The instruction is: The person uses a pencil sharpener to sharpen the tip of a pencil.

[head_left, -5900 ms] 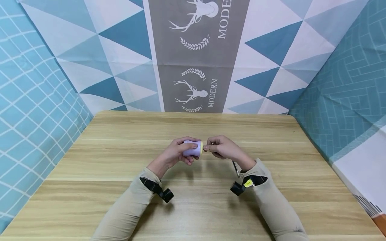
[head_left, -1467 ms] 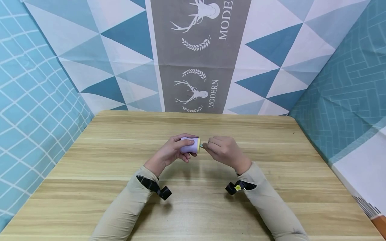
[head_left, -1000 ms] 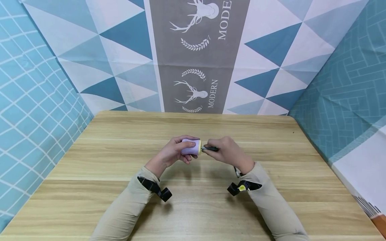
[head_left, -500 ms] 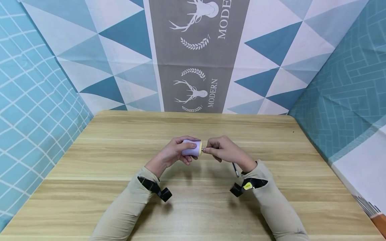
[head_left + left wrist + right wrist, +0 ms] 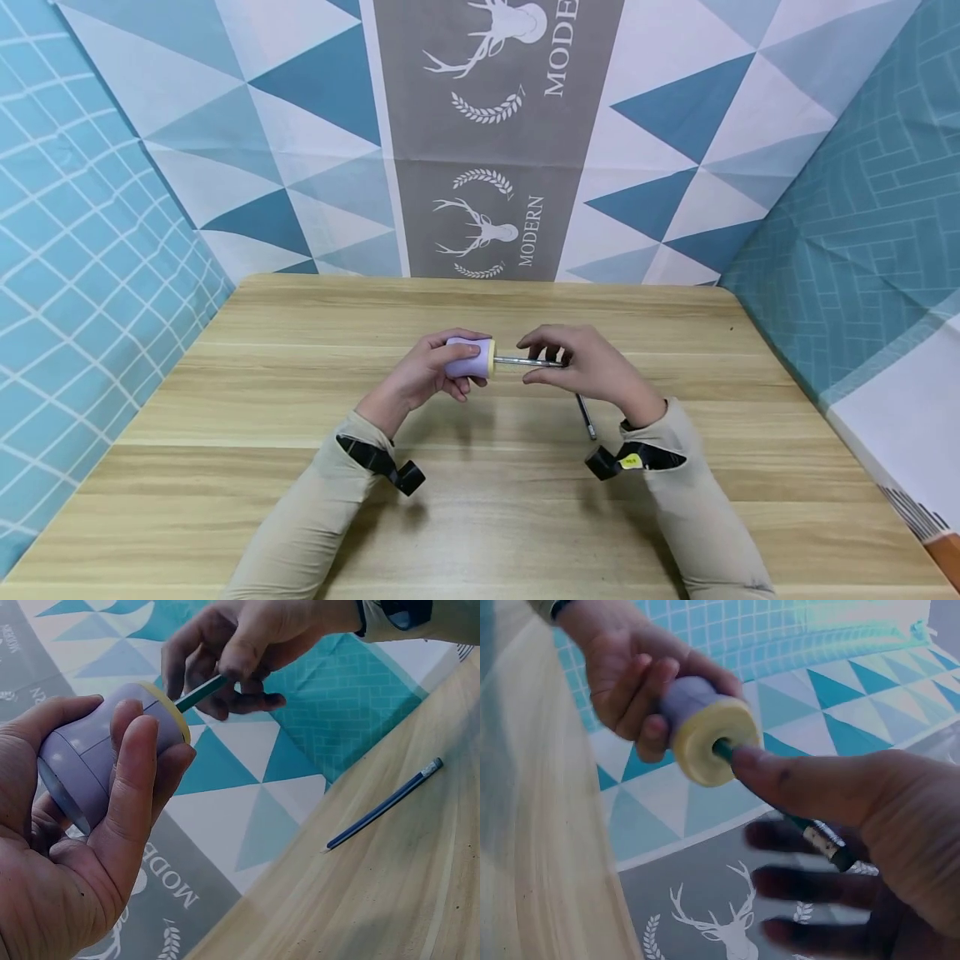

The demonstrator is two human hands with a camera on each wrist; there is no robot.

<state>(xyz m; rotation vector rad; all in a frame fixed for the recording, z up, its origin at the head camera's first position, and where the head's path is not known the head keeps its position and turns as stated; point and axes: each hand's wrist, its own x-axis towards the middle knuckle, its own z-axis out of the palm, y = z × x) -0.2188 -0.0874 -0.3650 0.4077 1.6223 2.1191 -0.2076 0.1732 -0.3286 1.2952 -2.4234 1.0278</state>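
My left hand (image 5: 416,375) grips a lavender pencil sharpener (image 5: 470,367) with a pale yellow face, held on its side above the table. From the hole in that face (image 5: 727,724) sticks a green pencil (image 5: 513,361), pointing right towards my right hand (image 5: 588,362). That hand is spread around the pencil's tail, thumb below and fingers above in the head view, with a gap between them. In the right wrist view the thumb overlaps the pencil, and its dark tail end shows beyond. A second, dark blue pencil (image 5: 386,804) lies on the table below the right hand.
The wooden table (image 5: 300,400) spreads around both forearms. A patterned cloth backdrop (image 5: 480,158) rises behind its far edge, with blue cloths on both sides. Each wrist carries a small black camera (image 5: 408,477).
Earlier, my right fingers pinched the pencil close to the sharpener and turned over and back. Now they have opened and drawn right, so more pencil shows. The left hand keeps its grip.
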